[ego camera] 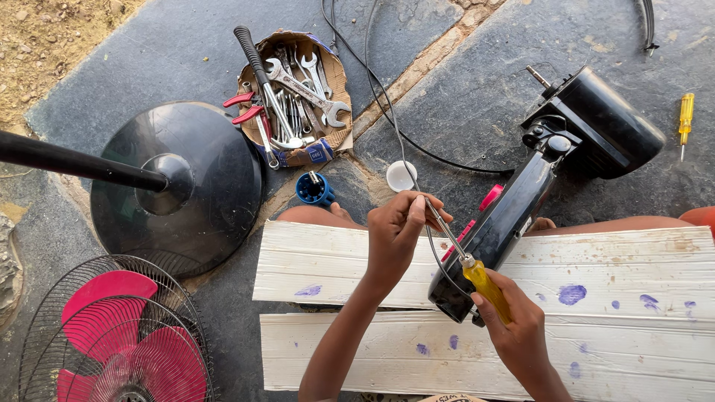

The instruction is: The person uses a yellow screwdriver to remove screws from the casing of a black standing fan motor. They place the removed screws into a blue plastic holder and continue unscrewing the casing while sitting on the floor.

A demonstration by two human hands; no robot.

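Observation:
My right hand (514, 327) grips the yellow handle of a screwdriver (482, 281); its metal shaft runs up and left. My left hand (398, 231) pinches the shaft's tip with closed fingers, just left of a black fan motor housing (521, 201). The housing lies tilted across two white wooden boards (357, 268), its motor end (603, 123) resting on the stone ground. A thin grey cord (387, 112) runs from near my left hand up to the far edge.
Far left stands a black round fan base with a pole (179, 182). A cardboard box of wrenches and pliers (294, 97) lies beyond. Also around: a blue cap (314, 190), a white disc (401, 176), a small yellow screwdriver (685, 119), and a wire guard with pink blades (119, 339).

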